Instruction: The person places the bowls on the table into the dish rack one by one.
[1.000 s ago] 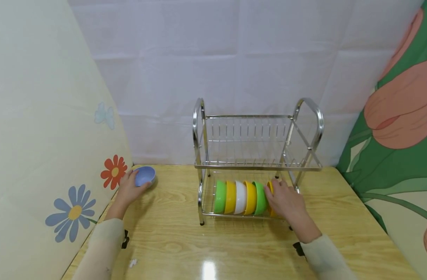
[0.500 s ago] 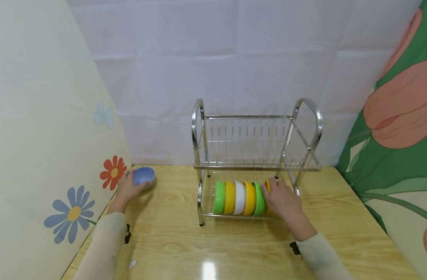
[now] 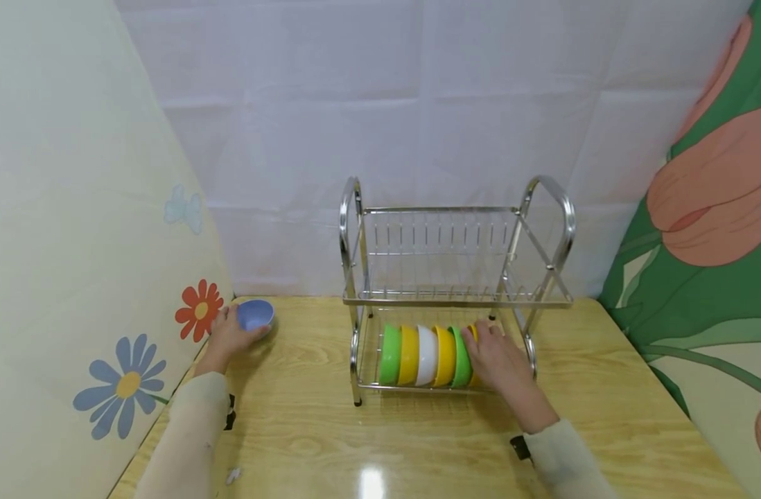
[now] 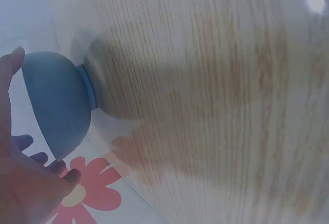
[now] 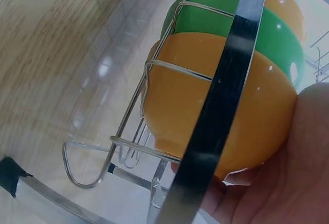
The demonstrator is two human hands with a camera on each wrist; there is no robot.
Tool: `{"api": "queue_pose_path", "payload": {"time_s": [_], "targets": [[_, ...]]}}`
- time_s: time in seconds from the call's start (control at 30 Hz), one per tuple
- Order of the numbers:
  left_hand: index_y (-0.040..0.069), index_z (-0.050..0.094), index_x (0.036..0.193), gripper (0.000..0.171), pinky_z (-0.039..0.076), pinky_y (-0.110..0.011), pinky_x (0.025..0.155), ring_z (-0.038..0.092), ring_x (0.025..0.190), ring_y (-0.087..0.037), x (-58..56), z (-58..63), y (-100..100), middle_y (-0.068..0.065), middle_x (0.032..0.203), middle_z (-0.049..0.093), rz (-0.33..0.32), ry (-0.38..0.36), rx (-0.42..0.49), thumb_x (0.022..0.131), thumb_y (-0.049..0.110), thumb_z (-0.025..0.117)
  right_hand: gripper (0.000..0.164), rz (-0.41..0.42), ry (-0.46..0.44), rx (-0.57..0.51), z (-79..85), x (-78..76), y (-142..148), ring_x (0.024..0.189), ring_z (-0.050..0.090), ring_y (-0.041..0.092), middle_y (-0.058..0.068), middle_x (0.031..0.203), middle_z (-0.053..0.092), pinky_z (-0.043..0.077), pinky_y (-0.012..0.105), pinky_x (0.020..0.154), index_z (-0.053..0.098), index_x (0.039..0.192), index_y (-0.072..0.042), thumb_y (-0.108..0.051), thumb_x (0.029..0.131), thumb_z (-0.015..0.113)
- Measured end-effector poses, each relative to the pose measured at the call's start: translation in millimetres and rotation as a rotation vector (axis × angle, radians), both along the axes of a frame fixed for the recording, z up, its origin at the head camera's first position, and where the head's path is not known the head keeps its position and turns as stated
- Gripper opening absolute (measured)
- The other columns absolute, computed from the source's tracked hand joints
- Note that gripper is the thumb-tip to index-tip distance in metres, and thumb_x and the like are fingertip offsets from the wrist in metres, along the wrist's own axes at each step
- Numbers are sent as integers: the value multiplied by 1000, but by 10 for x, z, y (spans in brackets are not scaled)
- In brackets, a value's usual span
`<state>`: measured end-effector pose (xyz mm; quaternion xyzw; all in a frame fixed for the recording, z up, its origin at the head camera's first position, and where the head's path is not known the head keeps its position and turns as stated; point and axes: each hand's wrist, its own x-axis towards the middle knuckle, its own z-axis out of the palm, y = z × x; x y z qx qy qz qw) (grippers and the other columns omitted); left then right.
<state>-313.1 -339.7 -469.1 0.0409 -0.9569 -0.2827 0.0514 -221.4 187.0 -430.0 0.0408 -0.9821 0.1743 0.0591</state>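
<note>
A blue bowl stands on the table at the far left, its foot against the wood in the left wrist view. My left hand holds it by the rim, thumb on one side and fingertips on the other. On the rack's lower shelf, my right hand grips the rightmost yellow bowl, which stands on edge and is mostly covered by the hand in the head view. Close against it is a green bowl. Further left in the row are a yellow bowl, a white bowl and others.
The two-tier metal dish rack stands on the wooden table; its upper tier hangs over the bowls. A steel rail crosses close before the right hand's bowl. A white cloth backs the table, with flower-printed cloths at both sides.
My right hand has shifted left with the yellow bowl, closing the gap to the green bowl. My left hand stays at the blue bowl, and the view has moved slightly.
</note>
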Motion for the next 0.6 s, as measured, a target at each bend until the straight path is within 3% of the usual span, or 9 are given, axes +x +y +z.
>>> {"api": "queue_pose_path", "payload": {"time_s": [0.2,0.4,0.6], "targets": [[-11,12,155,110,31,-76,104,17,137,-63,-5,-39,5,-42,155,11,16,-30,-1,86,48,75,78,-4,2,-31,-21,-3,5,94,61,38,27,117,60,54,53,73,49,136,-1,-61,105,9],[-12,5,156,117,31,-77,104,16,137,-64,-54,-88,1,-43,154,7,28,-43,0,86,51,75,74,8,-5,-57,-38,2,10,102,61,41,28,122,60,53,57,79,49,139,-2,-57,107,11],[-9,7,156,118,31,-76,104,18,137,-62,-61,-123,1,-42,154,9,53,-41,20,84,52,77,70,7,-10,-67,-59,-6,21,109,59,45,29,128,58,51,62,86,46,143,-2,-53,109,14]]}}
